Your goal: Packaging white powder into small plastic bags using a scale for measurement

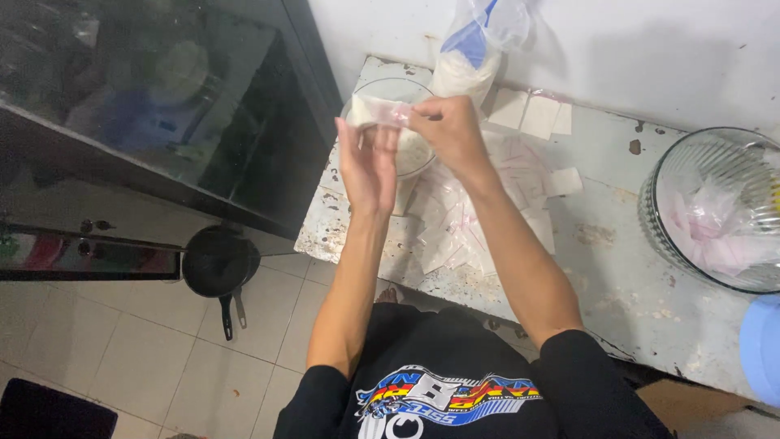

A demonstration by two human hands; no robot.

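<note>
While the small clear plastic pouch (375, 112) is held up over the glass bowl of white powder (414, 150), the work in hand looks like pressing its pink-striped top shut. To do that well, I judge the pouch should stay level so nothing spills, and the pinch should run along the whole strip from one end to the other, with the far end held taut.

The right hand (448, 130) reaches in from the right, forearm stretched across the table (601, 244), wrist bent slightly inward; its fingers (418, 116) are closed narrowly on the pouch's right end. The left hand (367, 167) stands upright, palm turned toward the right hand, forearm rising almost straight from the body. Its fingers are loosely extended and its thumb side meets the pouch's left end; whether it truly grips there I cannot tell.

Below the hands lies a scatter of empty flat pouches (463, 223) on the table. A tied bag of white powder (470, 57) leans against the wall behind the bowl, and a ribbed glass bowl holding pinkish pouches (719, 211) sits well apart on the right.
</note>
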